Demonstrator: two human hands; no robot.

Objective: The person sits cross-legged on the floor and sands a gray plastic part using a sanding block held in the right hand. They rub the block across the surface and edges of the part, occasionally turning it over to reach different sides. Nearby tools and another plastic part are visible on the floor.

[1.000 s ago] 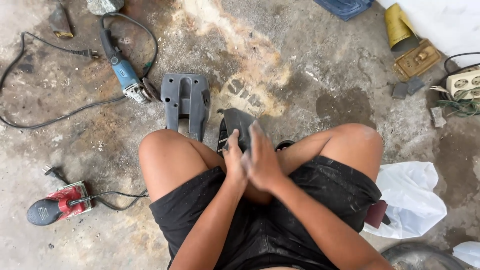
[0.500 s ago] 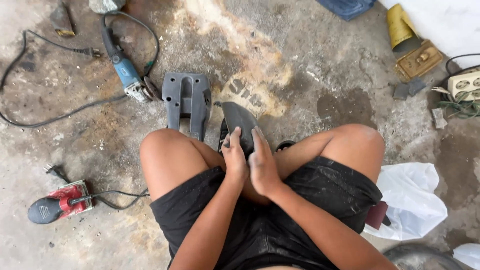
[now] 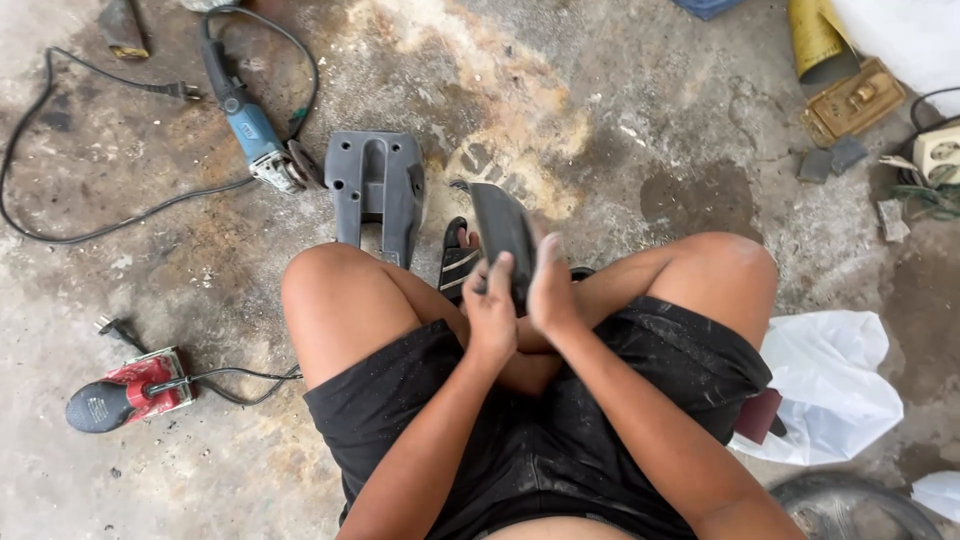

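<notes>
Inspecting: a seated person on a stained concrete floor (image 3: 620, 130), working a dark curved plastic panel (image 3: 500, 232) between the knees
Panel position: held upright and slightly tilted over the lap, its top edge above the sandal (image 3: 458, 262) on the floor behind it
Risk, slip: grip looks confined to the panel's lower end; I judge the long free upper part could twist out of the hold if pressure comes high on the face
Risk, drop: a loosened panel would likely land on the sandal or the bare legs, being directly above them
Risk, trip hazards: cables of the blue angle grinder (image 3: 255, 135) and the red sander (image 3: 125, 392) lie loose on the floor on the person's left, both well apart from the hands
Left hand (image 3: 492, 312): fingers curled shut around the panel's lower left edge, knuckles toward the camera, forearm rising from the lap
Right hand (image 3: 552, 290): fingers extended and pressed flat against the panel's right face, not wrapped around it; whether anything lies under the palm cannot be told
Hands, relation: side by side, touching or nearly so, both on the panel
Surroundings: a grey moulded plastic cover (image 3: 377, 190) lies flat just beyond the left knee; a white plastic bag (image 3: 835, 385) sits beside the right thigh; a yellow object (image 3: 815, 40) at the top right
</notes>
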